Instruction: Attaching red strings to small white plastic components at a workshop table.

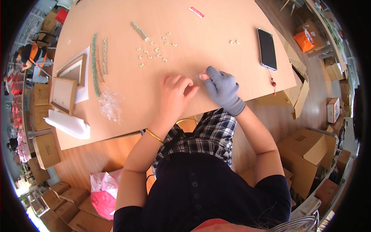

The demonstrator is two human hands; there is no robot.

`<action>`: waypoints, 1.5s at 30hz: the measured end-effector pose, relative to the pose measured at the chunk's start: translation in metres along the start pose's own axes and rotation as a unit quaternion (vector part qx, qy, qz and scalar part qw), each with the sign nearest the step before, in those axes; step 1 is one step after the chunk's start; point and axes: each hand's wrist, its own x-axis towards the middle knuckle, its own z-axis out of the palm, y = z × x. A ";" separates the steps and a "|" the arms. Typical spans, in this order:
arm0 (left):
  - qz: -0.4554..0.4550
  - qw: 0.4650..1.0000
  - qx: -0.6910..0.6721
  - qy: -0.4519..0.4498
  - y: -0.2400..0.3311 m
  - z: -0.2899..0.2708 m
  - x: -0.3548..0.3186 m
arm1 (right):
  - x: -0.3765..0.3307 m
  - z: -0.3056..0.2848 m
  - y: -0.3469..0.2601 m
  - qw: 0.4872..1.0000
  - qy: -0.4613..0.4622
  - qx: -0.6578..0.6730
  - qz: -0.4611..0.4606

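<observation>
My right hand (224,89), in a grey dotted glove with a bare fingertip showing, is closed in a pinch over the near part of the table. Something small and whitish shows at its fingertips, too small to name. Beside it, my bare left hand (177,92) has its fingers loosely bent and the thumb apart, with nothing visible in it. A gold bangle (154,135) circles that wrist. Beyond the hands lie several small shiny gold-and-clear beads (157,50) in a loose group. A filled clear tube (139,31) lies just behind them. Two more beads (234,42) sit farther right.
On the table's left are long narrow strips of green beads (94,63), crumpled clear plastic (110,105), wooden frames (63,94) and white sheets (68,124). A phone (267,49) with a red charm lies right. Cardboard boxes (305,154) crowd the floor. Another person (29,56) is far left.
</observation>
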 end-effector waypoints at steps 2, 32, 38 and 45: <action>-0.030 0.999 -0.021 0.015 -0.006 0.001 0.002 | 0.009 -0.009 0.019 0.998 0.021 -0.062 0.004; 0.006 0.999 0.032 -0.018 0.001 -0.002 -0.005 | 0.001 -0.007 0.005 0.999 -0.007 0.000 0.043; 0.029 0.999 0.034 0.003 -0.002 0.005 -0.002 | 0.008 -0.001 -0.007 0.994 -0.076 -0.055 0.054; 0.023 0.999 0.027 -0.015 0.002 0.001 0.000 | 0.010 0.002 -0.003 0.995 -0.077 -0.055 0.043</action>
